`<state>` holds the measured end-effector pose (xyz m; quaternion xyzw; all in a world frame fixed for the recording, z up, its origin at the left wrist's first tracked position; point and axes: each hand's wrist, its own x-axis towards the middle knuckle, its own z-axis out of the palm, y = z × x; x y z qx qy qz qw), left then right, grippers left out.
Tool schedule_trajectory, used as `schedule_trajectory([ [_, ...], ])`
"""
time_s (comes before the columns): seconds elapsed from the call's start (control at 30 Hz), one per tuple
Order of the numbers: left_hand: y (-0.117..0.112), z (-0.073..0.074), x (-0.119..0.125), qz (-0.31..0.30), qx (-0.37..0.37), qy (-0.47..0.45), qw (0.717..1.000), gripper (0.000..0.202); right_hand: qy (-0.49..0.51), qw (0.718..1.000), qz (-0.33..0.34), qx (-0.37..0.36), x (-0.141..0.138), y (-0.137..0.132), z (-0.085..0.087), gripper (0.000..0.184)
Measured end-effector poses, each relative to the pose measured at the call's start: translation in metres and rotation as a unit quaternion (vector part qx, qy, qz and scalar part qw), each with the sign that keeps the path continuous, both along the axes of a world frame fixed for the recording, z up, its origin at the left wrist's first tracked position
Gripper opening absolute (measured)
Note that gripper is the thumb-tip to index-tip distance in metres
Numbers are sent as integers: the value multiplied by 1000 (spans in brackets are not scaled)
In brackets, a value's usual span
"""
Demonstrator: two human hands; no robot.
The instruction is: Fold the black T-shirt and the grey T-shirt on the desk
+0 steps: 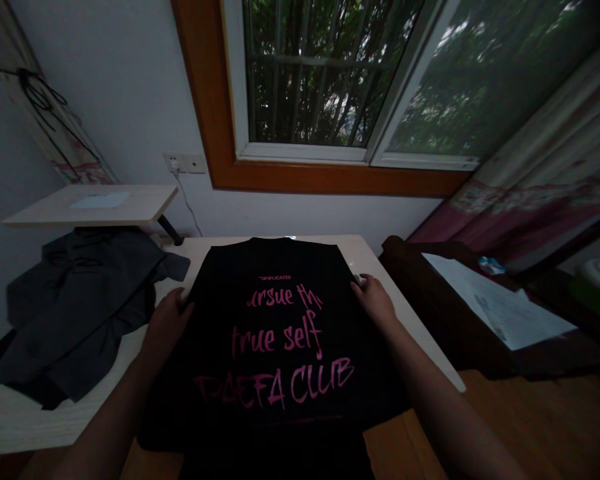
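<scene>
Black shirt with pink words is lying mid-frame on the pale table, its bottom hanging over the near edge. The left hand and right hand are pinching its sides. Uneven pulling could be dragging it off.

At the frame's centre, the black cotton T-shirt carries pink brush lettering: small "COMPLICATED" with its first letter unclear, then "ursue th", "true self", and a bottom line ending "CLUB". The white printed sheet at right is unreadable.
</scene>
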<state>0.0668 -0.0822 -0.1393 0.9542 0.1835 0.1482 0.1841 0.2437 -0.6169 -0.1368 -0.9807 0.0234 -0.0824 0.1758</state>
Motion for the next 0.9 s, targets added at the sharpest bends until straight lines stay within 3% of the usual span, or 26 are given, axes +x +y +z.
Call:
schedule_trajectory([
  [0.1, 4, 2, 6, 11, -24, 48, 999, 59, 31, 999, 0, -10, 11, -1, 1, 54],
  [0.3, 10, 4, 20, 6, -54, 67, 996, 62, -6, 996, 82, 18, 28, 2, -5, 53],
  [0.5, 12, 7, 35, 27, -78, 62, 995, 56, -2, 997, 68, 46, 42, 12, -7, 42],
  [0.7, 19, 3, 58, 61, -55, 50, 995, 56, 1, 998, 57, 40, 69, 27, -6, 38],
  [0.9, 24, 2, 90, 53, -29, 6, 998, 50, 2, 998, 48, 38, 101, 46, -2, 39],
])
